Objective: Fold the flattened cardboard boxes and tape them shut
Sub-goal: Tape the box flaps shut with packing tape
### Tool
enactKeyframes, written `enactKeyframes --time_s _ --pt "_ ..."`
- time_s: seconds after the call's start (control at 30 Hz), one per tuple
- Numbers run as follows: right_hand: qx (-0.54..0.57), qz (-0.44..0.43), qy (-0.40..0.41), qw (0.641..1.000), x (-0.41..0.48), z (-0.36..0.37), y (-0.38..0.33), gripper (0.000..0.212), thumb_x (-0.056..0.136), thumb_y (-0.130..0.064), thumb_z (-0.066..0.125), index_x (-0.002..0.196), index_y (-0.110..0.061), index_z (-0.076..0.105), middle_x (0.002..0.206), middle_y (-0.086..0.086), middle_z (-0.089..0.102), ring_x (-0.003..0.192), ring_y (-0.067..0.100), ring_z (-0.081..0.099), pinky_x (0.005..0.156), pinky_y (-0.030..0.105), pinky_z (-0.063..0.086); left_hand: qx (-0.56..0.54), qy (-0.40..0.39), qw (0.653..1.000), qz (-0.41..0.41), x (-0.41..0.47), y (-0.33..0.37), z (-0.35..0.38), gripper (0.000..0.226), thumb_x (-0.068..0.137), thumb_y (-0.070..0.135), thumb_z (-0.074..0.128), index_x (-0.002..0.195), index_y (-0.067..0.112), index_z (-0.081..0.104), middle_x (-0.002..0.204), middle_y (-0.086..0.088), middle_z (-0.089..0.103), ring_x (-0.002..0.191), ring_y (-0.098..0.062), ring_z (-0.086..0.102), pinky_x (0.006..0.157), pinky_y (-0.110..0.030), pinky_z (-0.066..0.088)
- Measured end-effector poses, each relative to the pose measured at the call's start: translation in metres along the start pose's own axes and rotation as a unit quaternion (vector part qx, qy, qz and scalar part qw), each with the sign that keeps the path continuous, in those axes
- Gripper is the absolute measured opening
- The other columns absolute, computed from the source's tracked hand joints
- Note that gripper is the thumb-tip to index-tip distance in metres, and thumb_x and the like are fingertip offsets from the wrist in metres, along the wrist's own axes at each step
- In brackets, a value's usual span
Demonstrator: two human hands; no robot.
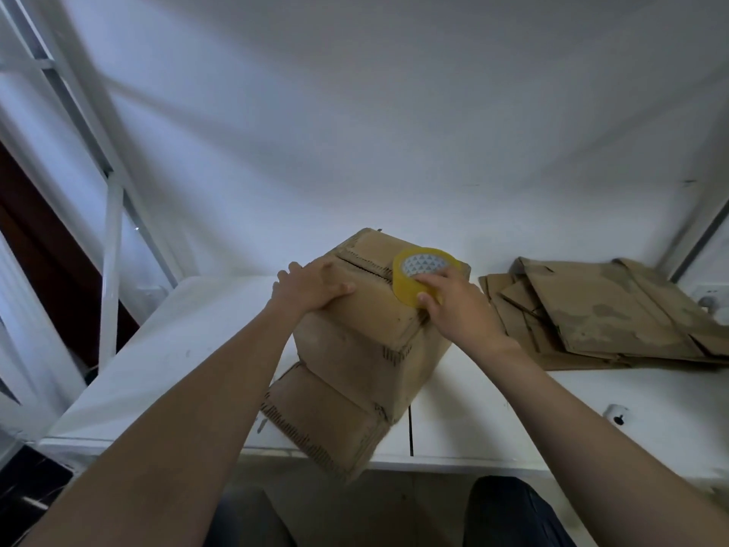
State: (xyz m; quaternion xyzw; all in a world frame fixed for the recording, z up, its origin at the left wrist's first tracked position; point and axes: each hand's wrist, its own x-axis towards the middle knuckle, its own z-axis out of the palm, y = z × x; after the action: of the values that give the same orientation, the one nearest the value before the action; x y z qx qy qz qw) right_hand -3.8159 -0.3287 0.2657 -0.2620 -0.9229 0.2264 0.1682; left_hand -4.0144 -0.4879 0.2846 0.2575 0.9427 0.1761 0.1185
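A folded brown cardboard box (355, 349) stands upright on the white table (177, 349), its top flaps closed with a slit between them and its bottom flaps splayed over the table's front edge. My left hand (311, 286) lies flat on the left top flap, fingers straight, pressing it down. My right hand (453, 305) grips a yellow roll of tape (418, 278) and holds it against the near right edge of the box top.
A pile of flattened cardboard boxes (607, 309) lies on the table to the right. White shelf posts (110, 230) rise at the left. A wall socket (710, 296) sits at the far right. My dark trouser legs (513, 515) show below the table edge.
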Motion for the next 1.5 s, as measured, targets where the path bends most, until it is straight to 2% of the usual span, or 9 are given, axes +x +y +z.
enactKeyframes --time_s 0.27,0.47,0.63,0.8,0.9,1.03,1.2,1.33,1.5 --pt "-0.023 0.029 0.005 0.999 0.002 -0.014 0.014 0.038 0.102 -0.034 0.053 0.139 -0.029 0.057 0.148 0.005 0.045 0.124 0.036 0.053 0.104 0.047 0.046 0.072 -0.017 0.997 0.018 -0.028 -0.001 0.021 0.062 0.077 0.079 0.037 0.128 0.046 0.046 0.129 -0.01 0.057 0.123 -0.035 0.047 0.078 -0.04 0.036" --pt "0.003 0.011 0.009 1.0 -0.003 -0.024 0.023 0.039 0.103 -0.026 0.054 0.141 -0.021 0.056 0.15 0.007 0.047 0.132 0.032 0.049 0.109 0.041 0.039 0.103 0.003 0.993 0.06 -0.075 0.024 0.023 0.047 0.097 0.052 0.051 0.137 0.027 0.055 0.132 -0.004 0.062 0.115 -0.027 0.06 0.083 -0.033 0.04" --pt "0.02 -0.011 -0.006 1.0 -0.003 -0.028 0.028 0.036 0.102 -0.03 0.055 0.138 -0.027 0.057 0.15 0.002 0.049 0.135 0.03 0.047 0.113 0.044 0.035 0.107 -0.062 0.991 0.051 -0.094 0.03 0.012 0.042 0.091 0.053 0.059 0.124 0.027 0.061 0.103 -0.001 0.07 0.07 -0.016 0.069 0.068 -0.027 0.054" --pt "-0.144 0.002 0.017 0.989 0.004 -0.03 0.01 0.035 0.101 -0.043 0.051 0.135 -0.039 0.058 0.144 0.006 0.054 0.147 0.036 0.024 0.116 0.066 -0.005 0.187 0.061 0.977 0.081 -0.071 0.038 0.006 0.049 0.086 0.04 0.066 0.13 0.022 0.053 0.131 -0.008 0.049 0.113 -0.029 0.053 0.088 -0.04 0.044" --pt "-0.118 -0.018 0.044 0.992 0.007 -0.036 -0.001 0.033 0.094 -0.052 0.06 0.124 -0.041 0.065 0.123 0.0 0.067 0.127 0.032 0.038 0.109 0.05 0.022 0.085 0.002 0.973 0.213 -0.062 0.044 0.018 0.036 0.092 0.035 0.061 0.124 0.019 0.06 0.125 -0.005 0.06 0.117 -0.028 0.056 0.096 -0.039 0.045" --pt "-0.109 -0.055 0.031 0.992 0.015 -0.035 -0.014 0.039 0.086 -0.069 0.06 0.111 -0.04 0.07 0.103 -0.01 0.071 0.108 0.024 0.046 0.084 0.04 0.028 -0.035 -0.006 0.976 0.217 -0.057 0.041 0.03 0.033 0.099 0.03 0.059 0.131 0.023 0.061 0.13 0.001 0.064 0.119 -0.019 0.058 0.095 -0.028 0.042" --pt "-0.051 -0.047 0.001 0.998 0.044 -0.04 -0.004 0.037 0.093 -0.046 0.062 0.127 -0.032 0.063 0.126 0.001 0.058 0.115 0.029 0.055 0.091 0.044 0.049 -0.064 0.027 0.982 0.174 -0.046 0.042 0.034 0.035 0.094 0.03 0.065 0.128 0.02 0.065 0.128 0.001 0.066 0.118 -0.019 0.059 0.095 -0.026 0.04" --pt "-0.053 0.035 -0.096 0.993 0.061 -0.041 0.004 0.048 0.09 -0.039 0.067 0.13 -0.013 0.057 0.13 0.01 0.059 0.116 0.032 0.056 0.088 0.038 0.047 -0.057 0.032 0.985 0.162 -0.043 0.044 0.034 0.041 0.092 0.031 0.068 0.13 0.02 0.064 0.129 0.001 0.066 0.118 -0.018 0.059 0.095 -0.025 0.04" --pt "0.033 0.03 -0.047 0.998 0.065 -0.046 -0.002 0.023 0.089 -0.03 0.068 0.11 -0.019 0.063 0.108 0.0 0.065 0.093 0.021 0.06 0.069 0.028 0.041 -0.094 0.026 0.985 0.141 -0.04 0.043 0.027 0.034 0.09 0.027 0.07 0.123 0.02 0.065 0.124 0.001 0.066 0.114 -0.017 0.059 0.094 -0.028 0.045"
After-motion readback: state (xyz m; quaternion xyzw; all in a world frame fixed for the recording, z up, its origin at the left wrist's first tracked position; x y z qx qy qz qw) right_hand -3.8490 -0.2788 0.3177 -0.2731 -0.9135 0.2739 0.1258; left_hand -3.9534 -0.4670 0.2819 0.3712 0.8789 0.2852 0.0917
